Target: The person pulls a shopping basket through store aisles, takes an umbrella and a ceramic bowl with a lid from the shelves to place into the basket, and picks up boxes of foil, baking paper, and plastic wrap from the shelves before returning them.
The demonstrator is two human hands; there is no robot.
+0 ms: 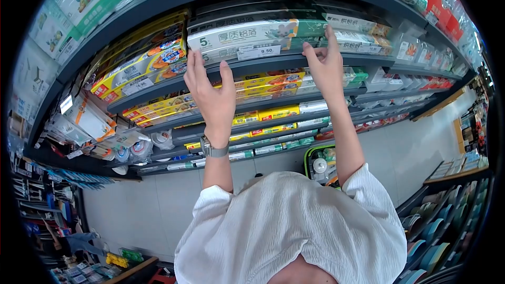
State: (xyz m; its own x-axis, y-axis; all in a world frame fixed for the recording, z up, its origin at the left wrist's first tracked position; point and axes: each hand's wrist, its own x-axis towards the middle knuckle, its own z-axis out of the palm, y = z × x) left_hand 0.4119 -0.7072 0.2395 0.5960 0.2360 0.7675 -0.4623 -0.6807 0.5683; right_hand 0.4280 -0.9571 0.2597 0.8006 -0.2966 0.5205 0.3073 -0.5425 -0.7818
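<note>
A long white and green aluminium foil box (252, 35) lies on the shelf among similar boxes, with a "5" on its front. My left hand (210, 92) is at its left end, fingertips by the corner and thumb apart, pointing up. My right hand (325, 66) is at the green right end, index finger stretched up along it and thumb near the lower front. Both hands have their fingers spread, and the box rests between them. Whether the fingertips press on it, I cannot tell. A price tag (259, 52) reading 9.50 sits on the shelf edge below.
Yellow boxes (152, 66) stand left of the foil, and white baking-paper boxes (357, 41) to the right. Lower shelves hold more yellow boxes (273, 83). A green-rimmed basket (307, 162) with a white-capped bottle (320, 166) is near my body. Tiled floor (142, 200) lies behind me.
</note>
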